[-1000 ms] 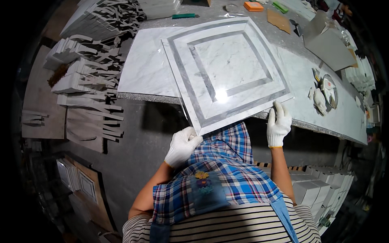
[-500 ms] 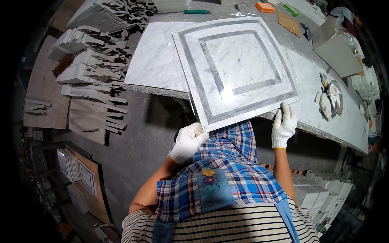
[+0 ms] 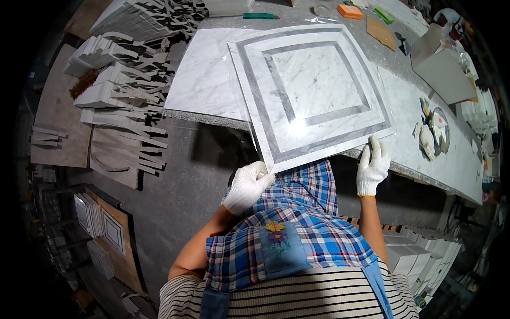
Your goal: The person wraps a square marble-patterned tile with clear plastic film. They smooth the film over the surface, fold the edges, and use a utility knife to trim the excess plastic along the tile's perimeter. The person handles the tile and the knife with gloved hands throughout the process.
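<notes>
A square white marble tile with two grey inlaid bands lies turned at an angle, its near corner jutting over the bench edge towards me. A bright lamp reflection shows on its glossy face, and clear film sticks out along its sides. My left hand, in a white knitted glove, is closed on that near corner, thumb on top and the other fingers mostly hidden. At the near right edge, my gloved right hand holds the tile with its fingertips. Under the tile is a larger white marble slab.
Stacks of pale stone strips stand on boards at the left. Across the bench lie a green-handled tool, an orange box and brown card. A round dish and a crumpled white glove or cloth lie at the right.
</notes>
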Tool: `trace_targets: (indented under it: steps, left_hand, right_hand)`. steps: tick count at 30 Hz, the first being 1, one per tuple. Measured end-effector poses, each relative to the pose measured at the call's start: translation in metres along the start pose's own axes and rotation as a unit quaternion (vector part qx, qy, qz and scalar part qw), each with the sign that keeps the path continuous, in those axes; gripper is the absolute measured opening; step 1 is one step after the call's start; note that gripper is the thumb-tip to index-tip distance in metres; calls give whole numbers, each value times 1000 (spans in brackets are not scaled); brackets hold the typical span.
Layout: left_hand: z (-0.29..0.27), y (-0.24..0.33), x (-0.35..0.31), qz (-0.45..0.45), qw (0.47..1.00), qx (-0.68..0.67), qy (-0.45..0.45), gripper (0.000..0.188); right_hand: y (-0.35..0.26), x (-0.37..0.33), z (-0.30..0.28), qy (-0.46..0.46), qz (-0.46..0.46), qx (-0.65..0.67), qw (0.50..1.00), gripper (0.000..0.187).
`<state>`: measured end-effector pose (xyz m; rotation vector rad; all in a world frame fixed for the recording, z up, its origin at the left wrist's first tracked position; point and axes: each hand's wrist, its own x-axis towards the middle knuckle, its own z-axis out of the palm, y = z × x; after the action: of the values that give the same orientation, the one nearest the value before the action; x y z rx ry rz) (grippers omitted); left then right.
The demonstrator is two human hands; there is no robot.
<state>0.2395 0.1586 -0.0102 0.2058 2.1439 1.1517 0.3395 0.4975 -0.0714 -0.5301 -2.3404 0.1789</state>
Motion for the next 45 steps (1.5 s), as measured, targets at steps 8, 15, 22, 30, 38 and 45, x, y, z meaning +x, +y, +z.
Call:
trace_targets:
  steps: [8, 15, 22, 30, 38, 45]
  left_hand:
    - [-2, 1, 0, 7, 1000, -1, -6, 21]
    - [-2, 1, -1, 10, 1000, 13, -6, 22]
    - [-3, 4, -1, 7, 1000, 18, -7, 24]
    - [-1, 0, -1, 33, 999, 23, 5, 28]
    - [-1, 3, -1, 27, 1000, 12, 2, 22]
    - [1, -1, 2, 31, 999, 32, 11, 22]
  right_hand:
    - [-1, 0, -3, -20, 16, 0, 1000, 34]
    - [-1, 0, -2, -12, 12, -1, 1000, 34]
    - [-1, -1, -2, -11, 16, 10, 1000, 33]
    - [-5, 0, -5, -12, 24, -7, 1000, 31]
    - [-44, -23, -22, -30, 184, 215, 959, 22]
    - [-105, -37, -36, -514, 323, 481, 633, 26]
